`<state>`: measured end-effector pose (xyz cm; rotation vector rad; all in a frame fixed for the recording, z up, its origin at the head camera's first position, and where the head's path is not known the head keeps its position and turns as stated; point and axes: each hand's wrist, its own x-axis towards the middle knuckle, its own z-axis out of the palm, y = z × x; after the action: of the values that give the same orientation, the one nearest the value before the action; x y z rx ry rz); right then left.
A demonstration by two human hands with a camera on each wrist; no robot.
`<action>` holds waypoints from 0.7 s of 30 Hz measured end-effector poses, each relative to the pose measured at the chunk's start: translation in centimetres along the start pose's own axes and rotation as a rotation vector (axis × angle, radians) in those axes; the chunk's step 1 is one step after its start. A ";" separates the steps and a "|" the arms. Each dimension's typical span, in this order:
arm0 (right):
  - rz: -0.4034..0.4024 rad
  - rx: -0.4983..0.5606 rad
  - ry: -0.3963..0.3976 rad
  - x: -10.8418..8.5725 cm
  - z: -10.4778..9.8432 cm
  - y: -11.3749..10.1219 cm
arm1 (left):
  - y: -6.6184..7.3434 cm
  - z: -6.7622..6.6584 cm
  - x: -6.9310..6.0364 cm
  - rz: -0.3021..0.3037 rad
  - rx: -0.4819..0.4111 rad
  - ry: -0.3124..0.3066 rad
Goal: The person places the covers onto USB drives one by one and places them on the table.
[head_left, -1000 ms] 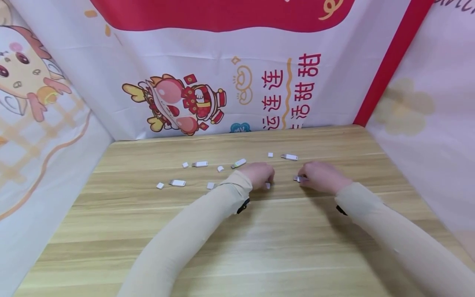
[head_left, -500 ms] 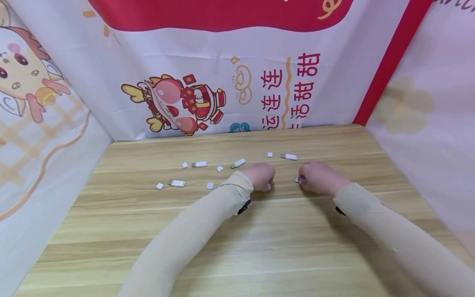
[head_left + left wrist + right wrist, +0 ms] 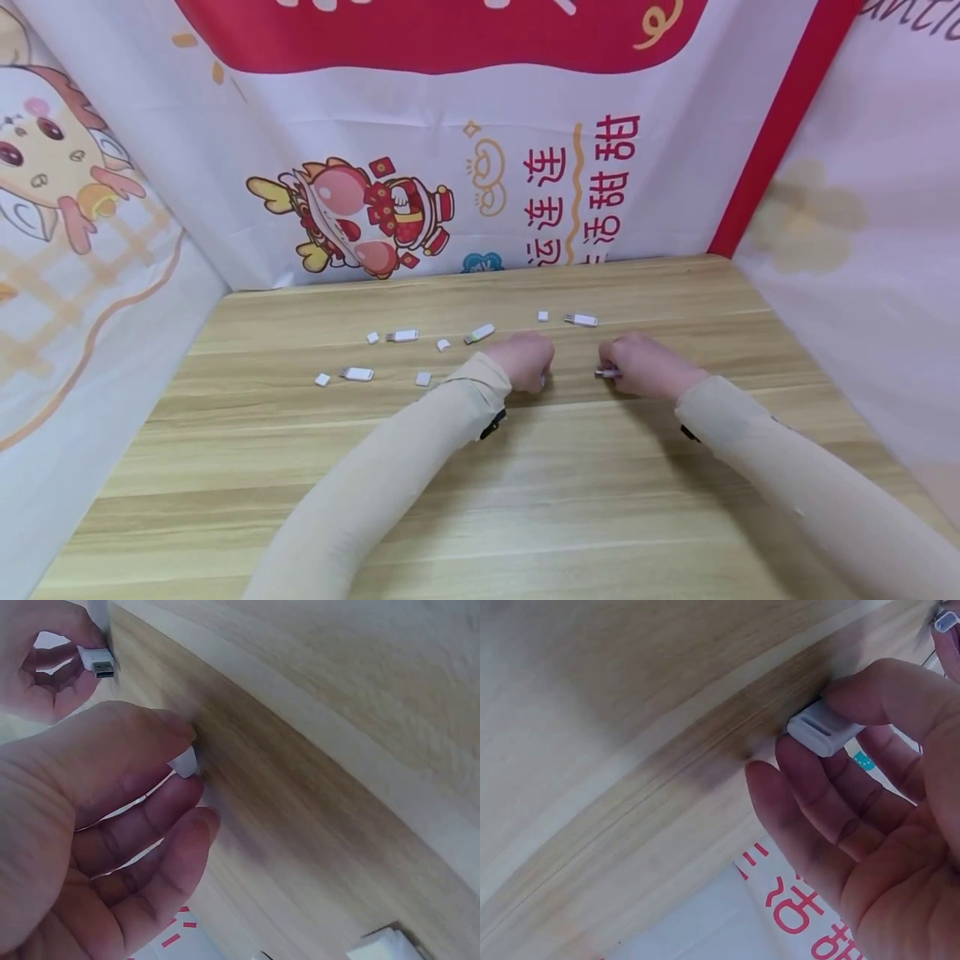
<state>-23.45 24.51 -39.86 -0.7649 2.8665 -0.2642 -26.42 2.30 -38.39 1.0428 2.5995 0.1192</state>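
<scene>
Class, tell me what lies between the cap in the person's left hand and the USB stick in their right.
In the head view, only bare wooden tabletop shows between the held cap and the USB stick.

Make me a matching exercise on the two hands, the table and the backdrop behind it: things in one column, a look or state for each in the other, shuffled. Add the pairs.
Things
1. Left hand
2. Right hand
3. Table
4. Backdrop

Looks and states
A. Covered in wood grain
B. Mostly white, with red characters
C. Pinching a USB stick, its metal plug bare
D. Pinching a small white cap

Pairs: 1-D, 2-C, 3-A, 4-B
</scene>
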 end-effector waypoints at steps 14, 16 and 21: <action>-0.029 0.126 0.084 -1.8 -1.0 -1.0 | -0.5 -0.1 -0.6 0.015 -0.043 0.013; -0.046 0.140 0.103 -2.2 -1.4 -1.6 | -0.6 0.0 -0.9 0.026 -0.055 0.028; -0.026 0.190 0.153 -3.3 -2.1 -3.0 | -0.9 -0.3 -2.7 0.075 -0.164 0.099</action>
<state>-19.59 23.86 -36.84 -0.7772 2.9163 -0.6145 -25.31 -0.20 -37.59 1.1000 2.5854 0.4046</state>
